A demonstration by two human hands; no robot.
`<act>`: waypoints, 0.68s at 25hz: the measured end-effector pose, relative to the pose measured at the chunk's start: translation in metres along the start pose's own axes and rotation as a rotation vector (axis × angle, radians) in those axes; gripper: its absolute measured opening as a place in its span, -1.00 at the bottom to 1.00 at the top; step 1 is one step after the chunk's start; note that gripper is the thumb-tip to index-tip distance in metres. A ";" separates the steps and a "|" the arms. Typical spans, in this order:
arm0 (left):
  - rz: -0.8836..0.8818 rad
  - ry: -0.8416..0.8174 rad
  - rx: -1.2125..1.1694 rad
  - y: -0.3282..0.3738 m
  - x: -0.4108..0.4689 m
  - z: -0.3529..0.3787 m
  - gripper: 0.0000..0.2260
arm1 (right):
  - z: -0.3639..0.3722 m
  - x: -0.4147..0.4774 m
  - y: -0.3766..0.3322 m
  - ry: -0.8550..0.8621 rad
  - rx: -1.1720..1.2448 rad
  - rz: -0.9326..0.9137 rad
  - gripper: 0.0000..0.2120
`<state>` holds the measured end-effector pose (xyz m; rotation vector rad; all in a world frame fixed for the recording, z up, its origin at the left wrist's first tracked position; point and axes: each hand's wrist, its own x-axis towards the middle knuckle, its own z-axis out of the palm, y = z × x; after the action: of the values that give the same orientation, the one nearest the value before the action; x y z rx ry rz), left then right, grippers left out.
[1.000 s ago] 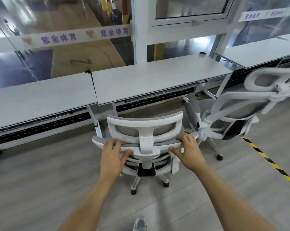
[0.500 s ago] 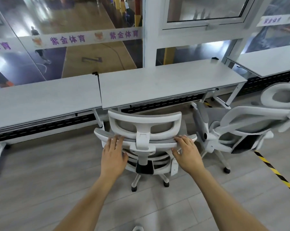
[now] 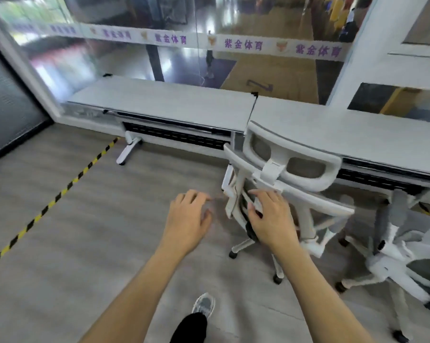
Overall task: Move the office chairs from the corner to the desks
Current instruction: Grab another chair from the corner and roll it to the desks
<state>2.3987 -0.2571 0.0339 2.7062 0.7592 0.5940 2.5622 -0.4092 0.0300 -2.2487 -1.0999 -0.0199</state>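
So the white office chair [image 3: 290, 174] is parked right up at the right table [image 3: 357, 137], back towards the camera. Its headrest overlaps the table's front edge, just right of the seam where the two tables meet. The chair sits at a bit of an angle and its star base with black casters is on the floor [image 3: 110, 243].

The right hand [image 3: 271, 219] is in front of the left side of the chair's backrest, palm down, with the fingers [image 3: 258, 194] spread and relaxed and not wrapped around anything. Honestly I can't tell if it's actually touching the frame or just hovering in front of it, since it's a bit blurry there. The left hand [image 3: 186, 219] is out over bare floor just left of the chair, clear of it. Its fingers are loosely curled and holding nothing.

A second chair [image 3: 402, 256], same white and grey style, is just to the right of the first one, also near the right table and turned partly sideways.

The left table [image 3: 164, 102] butts up against the right one, and both run along a glass wall [image 3: 134, 58]. A white banner [image 3: 243, 44] with purple characters is stuck across the glass. A line of yellow-and-black tape [image 3: 48, 206] runs diagonally over the grey floor on the left. At the bottom you can see the person's shoe [image 3: 204, 305] and a dark trouser leg between the two forearms.
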 end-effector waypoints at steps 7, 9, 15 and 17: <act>-0.394 0.163 0.161 -0.051 -0.173 -0.128 -0.66 | 0.057 -0.063 -0.173 -0.214 0.153 -0.481 -0.62; -0.513 0.213 0.217 -0.072 -0.232 -0.164 -0.61 | 0.077 -0.092 -0.233 -0.264 0.208 -0.598 -0.59; -0.877 0.424 0.383 -0.128 -0.451 -0.278 -0.56 | 0.146 -0.230 -0.438 -0.448 0.346 -0.947 -0.54; -1.003 0.461 0.426 -0.145 -0.538 -0.319 -0.57 | 0.169 -0.298 -0.511 -0.509 0.393 -1.037 -0.53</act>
<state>1.7723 -0.3841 0.0946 2.0373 2.3441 0.8273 1.9600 -0.2962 0.0829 -1.1606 -2.2008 0.3223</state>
